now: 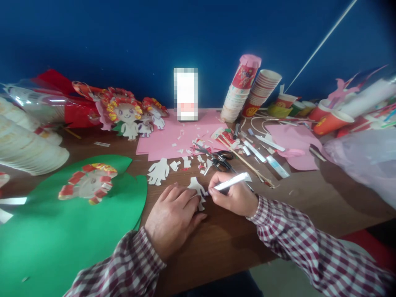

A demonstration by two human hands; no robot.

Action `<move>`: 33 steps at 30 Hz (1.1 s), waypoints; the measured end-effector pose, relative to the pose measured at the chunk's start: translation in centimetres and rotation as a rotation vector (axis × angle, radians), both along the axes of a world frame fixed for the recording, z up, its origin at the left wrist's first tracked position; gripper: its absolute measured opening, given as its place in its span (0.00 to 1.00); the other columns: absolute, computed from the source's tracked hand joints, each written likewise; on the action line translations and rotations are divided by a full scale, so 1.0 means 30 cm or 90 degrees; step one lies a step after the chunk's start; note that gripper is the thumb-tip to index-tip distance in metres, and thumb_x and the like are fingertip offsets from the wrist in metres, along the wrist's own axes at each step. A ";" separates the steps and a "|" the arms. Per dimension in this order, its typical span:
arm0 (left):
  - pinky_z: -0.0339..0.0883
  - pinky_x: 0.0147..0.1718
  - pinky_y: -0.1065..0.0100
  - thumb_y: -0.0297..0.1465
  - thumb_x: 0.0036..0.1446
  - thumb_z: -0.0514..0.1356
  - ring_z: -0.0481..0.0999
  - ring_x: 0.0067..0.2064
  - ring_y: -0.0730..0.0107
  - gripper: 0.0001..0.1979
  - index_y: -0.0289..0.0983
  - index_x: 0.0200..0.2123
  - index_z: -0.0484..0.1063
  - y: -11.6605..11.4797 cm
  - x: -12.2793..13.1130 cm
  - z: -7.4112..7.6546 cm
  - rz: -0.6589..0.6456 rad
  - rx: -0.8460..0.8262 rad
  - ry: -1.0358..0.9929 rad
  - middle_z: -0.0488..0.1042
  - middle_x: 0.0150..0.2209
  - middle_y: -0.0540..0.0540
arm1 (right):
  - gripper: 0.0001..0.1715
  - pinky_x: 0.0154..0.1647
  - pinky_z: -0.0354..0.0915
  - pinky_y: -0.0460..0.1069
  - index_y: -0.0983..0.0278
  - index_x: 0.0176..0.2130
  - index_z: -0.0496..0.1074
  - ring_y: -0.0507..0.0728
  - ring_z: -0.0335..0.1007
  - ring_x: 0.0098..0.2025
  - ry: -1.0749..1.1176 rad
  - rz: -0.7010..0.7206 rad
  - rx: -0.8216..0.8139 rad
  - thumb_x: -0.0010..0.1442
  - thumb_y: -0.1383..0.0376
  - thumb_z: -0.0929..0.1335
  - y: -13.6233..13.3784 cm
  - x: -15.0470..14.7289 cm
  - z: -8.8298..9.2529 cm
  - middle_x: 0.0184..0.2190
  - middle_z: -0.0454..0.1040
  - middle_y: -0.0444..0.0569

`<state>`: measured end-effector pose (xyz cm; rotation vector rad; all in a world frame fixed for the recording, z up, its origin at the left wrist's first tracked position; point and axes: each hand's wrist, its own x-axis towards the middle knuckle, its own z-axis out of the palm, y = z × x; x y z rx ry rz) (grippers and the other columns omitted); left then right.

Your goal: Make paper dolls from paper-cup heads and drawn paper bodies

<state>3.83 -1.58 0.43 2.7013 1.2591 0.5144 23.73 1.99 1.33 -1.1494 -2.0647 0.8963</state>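
From the head camera we see our left hand point(173, 214) lying palm-down on the brown table point(278, 198). Its fingers are stretched out almost flat and close together, and the fingertips press on the lower edge of a small white paper cut-out point(196, 186) without gripping it. The cut-out lies flat on the wood between our two hands, just in front of the scissors point(221, 159). Our right hand point(234, 197) is curled tight around a white pen point(232, 181), pinched between thumb and forefinger, with the tip touching the cut-out's right side. A second white figure point(158, 171) lies just to the left, among paper scraps on the edge of a pink sheet point(167, 138). A large green sheet point(62, 243) covers the near left of the table. Stacked paper cups point(247, 88) lean against the blue wall at the far side.
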 end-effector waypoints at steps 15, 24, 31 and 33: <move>0.61 0.52 0.49 0.38 0.60 0.55 0.69 0.45 0.58 0.13 0.35 0.42 0.70 -0.002 -0.003 -0.001 -0.002 0.002 -0.005 0.73 0.43 0.45 | 0.02 0.21 0.57 0.43 0.65 0.30 0.67 0.48 0.59 0.21 0.007 -0.010 -0.023 0.55 0.69 0.65 0.001 -0.001 0.002 0.20 0.66 0.41; 0.62 0.51 0.49 0.37 0.60 0.55 0.69 0.44 0.57 0.12 0.36 0.41 0.70 0.001 -0.003 -0.001 -0.005 0.005 -0.006 0.73 0.43 0.45 | 0.03 0.23 0.58 0.43 0.65 0.27 0.67 0.48 0.61 0.22 0.011 0.004 0.001 0.52 0.72 0.66 0.001 0.001 0.002 0.21 0.68 0.41; 0.62 0.51 0.48 0.36 0.59 0.56 0.69 0.44 0.58 0.11 0.36 0.40 0.71 0.001 -0.001 0.003 -0.003 0.001 -0.004 0.73 0.42 0.45 | 0.03 0.23 0.57 0.43 0.65 0.26 0.67 0.48 0.61 0.22 0.015 0.013 -0.003 0.51 0.72 0.66 0.003 0.002 0.004 0.20 0.67 0.41; 0.62 0.51 0.49 0.36 0.59 0.56 0.69 0.44 0.58 0.11 0.36 0.40 0.71 0.001 0.000 0.003 -0.002 0.001 -0.003 0.73 0.43 0.45 | 0.04 0.22 0.57 0.43 0.65 0.26 0.67 0.48 0.60 0.22 0.011 0.013 -0.005 0.51 0.72 0.66 0.003 0.003 0.004 0.20 0.67 0.41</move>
